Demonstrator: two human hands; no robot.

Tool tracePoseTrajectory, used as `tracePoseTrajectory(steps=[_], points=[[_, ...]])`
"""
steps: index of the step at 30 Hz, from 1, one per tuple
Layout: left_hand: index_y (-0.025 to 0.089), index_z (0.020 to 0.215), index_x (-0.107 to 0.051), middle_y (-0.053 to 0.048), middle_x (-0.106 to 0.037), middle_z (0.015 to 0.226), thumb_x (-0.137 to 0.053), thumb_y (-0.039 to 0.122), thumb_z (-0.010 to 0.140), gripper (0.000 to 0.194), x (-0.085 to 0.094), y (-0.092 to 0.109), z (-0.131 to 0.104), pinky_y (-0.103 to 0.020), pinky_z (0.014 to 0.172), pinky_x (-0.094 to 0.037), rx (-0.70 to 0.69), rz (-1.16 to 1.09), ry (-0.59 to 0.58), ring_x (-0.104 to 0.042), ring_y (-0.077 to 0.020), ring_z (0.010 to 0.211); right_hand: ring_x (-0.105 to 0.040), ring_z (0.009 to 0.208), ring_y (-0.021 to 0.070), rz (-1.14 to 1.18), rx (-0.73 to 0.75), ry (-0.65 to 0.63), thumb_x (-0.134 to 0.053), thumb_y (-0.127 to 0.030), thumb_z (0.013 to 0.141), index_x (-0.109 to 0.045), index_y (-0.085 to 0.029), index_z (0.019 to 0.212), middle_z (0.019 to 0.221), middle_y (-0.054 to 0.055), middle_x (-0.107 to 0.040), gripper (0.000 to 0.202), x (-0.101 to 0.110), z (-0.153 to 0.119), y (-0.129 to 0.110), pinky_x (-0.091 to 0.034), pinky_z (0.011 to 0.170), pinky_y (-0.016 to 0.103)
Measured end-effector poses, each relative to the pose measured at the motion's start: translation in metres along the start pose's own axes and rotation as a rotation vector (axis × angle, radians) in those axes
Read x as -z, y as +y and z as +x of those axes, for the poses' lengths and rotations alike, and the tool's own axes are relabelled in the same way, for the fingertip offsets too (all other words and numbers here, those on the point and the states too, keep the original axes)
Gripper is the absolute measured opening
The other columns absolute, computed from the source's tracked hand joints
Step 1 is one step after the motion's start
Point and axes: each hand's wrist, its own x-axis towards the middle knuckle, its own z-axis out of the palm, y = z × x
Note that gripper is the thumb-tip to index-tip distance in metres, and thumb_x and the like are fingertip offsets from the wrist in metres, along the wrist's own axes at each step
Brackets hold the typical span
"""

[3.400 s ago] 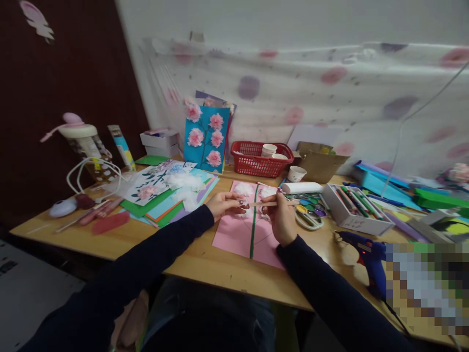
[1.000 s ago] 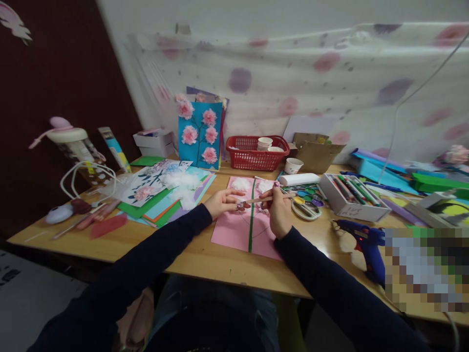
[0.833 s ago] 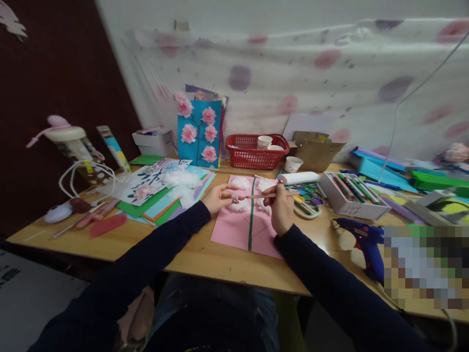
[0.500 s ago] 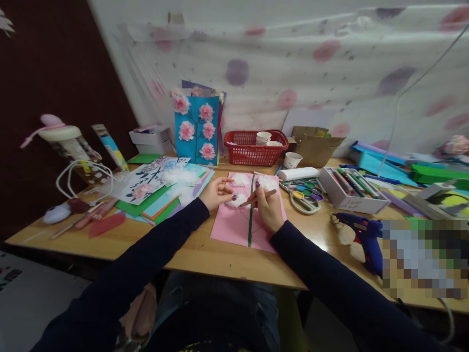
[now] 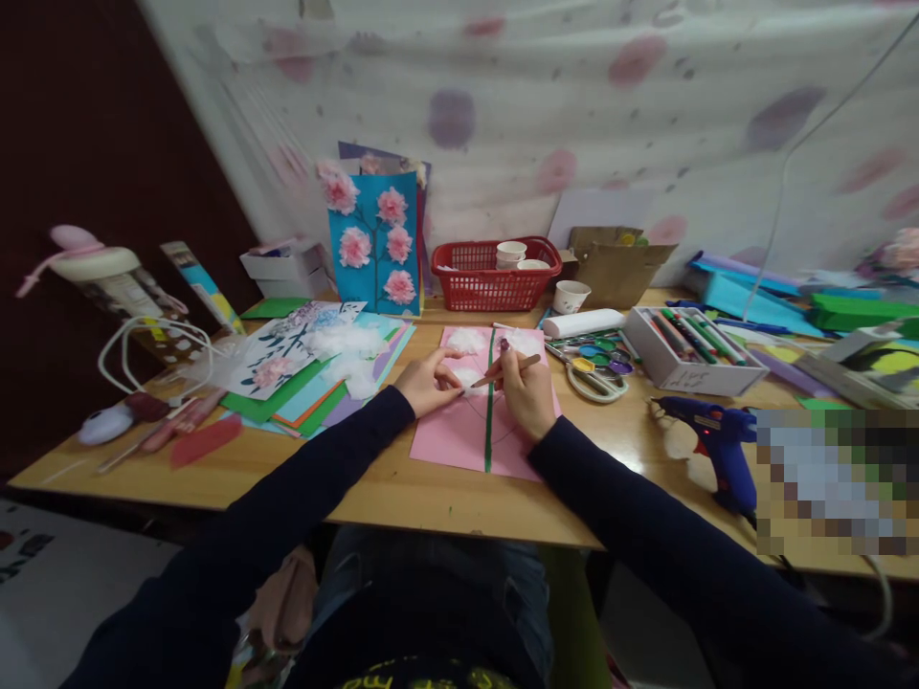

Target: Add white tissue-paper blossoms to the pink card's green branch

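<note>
A pink sheet of card (image 5: pixel 452 445) with a green strip (image 5: pixel 489 435) down its middle lies in front of me, with thin curved lines drawn on it. White cotton tufts (image 5: pixel 466 340) sit on its upper part. My right hand (image 5: pixel 527 392) grips brown tweezers (image 5: pixel 529 363), their tip pointing left, just left of the strip. At that tip, my left hand (image 5: pixel 429 381) has thumb and a finger brought together by a lower cotton tuft (image 5: pixel 459 374). What lies between those fingertips is too small to make out.
Left of the card are coloured papers (image 5: pixel 308 407) with loose cotton (image 5: pixel 351 359). A red basket (image 5: pixel 495 289) with paper cups stands behind. On the right are scissors (image 5: pixel 599 388), a box of markers (image 5: pixel 675 376) and a blue glue gun (image 5: pixel 718 440) with a lit red light.
My left fingers have closed in toward the tweezer tip, which sits slightly higher and to the right on the card. The camera view has shifted slightly.
</note>
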Motion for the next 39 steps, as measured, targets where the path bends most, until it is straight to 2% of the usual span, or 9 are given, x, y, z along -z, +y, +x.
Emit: tracePoseTrajectory(steps=[4, 8, 16, 29, 39], points=[[0.018, 0.111, -0.055, 0.001, -0.072, 0.070, -0.071, 0.012, 0.064, 0.051, 0.001, -0.001, 0.000, -0.022, 0.060, -0.044, -0.055, 0.137, -0.012, -0.060, -0.0121, 0.057, -0.049, 0.042, 0.0111, 0.015, 0.072, 0.018, -0.035, -0.053, 0.092, -0.061, -0.017, 0.056, 0.044, 0.000, -0.054, 0.057, 0.002, -0.002, -0.003, -0.038, 0.049, 0.025], [0.017, 0.115, -0.052, 0.000, -0.072, 0.073, -0.069, 0.012, 0.068, 0.050, 0.001, -0.002, -0.001, -0.023, 0.062, -0.047, -0.125, 0.229, -0.024, -0.061, -0.0122, 0.058, -0.050, 0.041, 0.0111, -0.020, 0.158, -0.058, -0.033, -0.053, 0.093, -0.061, -0.017, 0.056, 0.044, 0.000, -0.055, 0.058, 0.003, -0.005, -0.007, -0.039, 0.047, 0.024], [0.016, 0.115, -0.053, 0.000, -0.073, 0.076, -0.064, 0.006, 0.069, 0.048, 0.004, 0.010, -0.002, -0.026, 0.071, -0.049, -0.199, 0.357, -0.059, -0.064, -0.0138, 0.066, -0.054, 0.043, 0.0125, -0.123, 0.192, -0.139, -0.030, -0.055, 0.094, -0.063, -0.017, 0.059, 0.047, 0.002, -0.058, 0.061, 0.001, -0.005, -0.005, -0.039, 0.050, 0.025], [0.014, 0.116, -0.052, -0.002, -0.074, 0.081, -0.065, 0.007, 0.068, 0.049, 0.005, 0.007, 0.000, -0.028, 0.072, -0.049, -0.248, 0.409, -0.091, -0.065, -0.0146, 0.066, -0.057, 0.047, 0.0135, -0.207, 0.158, -0.172, -0.029, -0.054, 0.094, -0.063, -0.018, 0.061, 0.050, 0.003, -0.062, 0.059, -0.001, -0.003, -0.003, -0.041, 0.052, 0.024], [0.014, 0.118, -0.051, -0.001, -0.074, 0.081, -0.052, -0.002, 0.060, 0.060, 0.007, 0.009, -0.003, -0.028, 0.072, -0.048, -0.282, 0.428, -0.060, -0.063, -0.0144, 0.065, -0.056, 0.044, 0.0134, -0.146, 0.046, -0.129, -0.031, -0.052, 0.093, -0.061, -0.017, 0.060, 0.047, 0.002, -0.059, 0.056, -0.006, -0.001, -0.004, -0.040, 0.050, 0.025]])
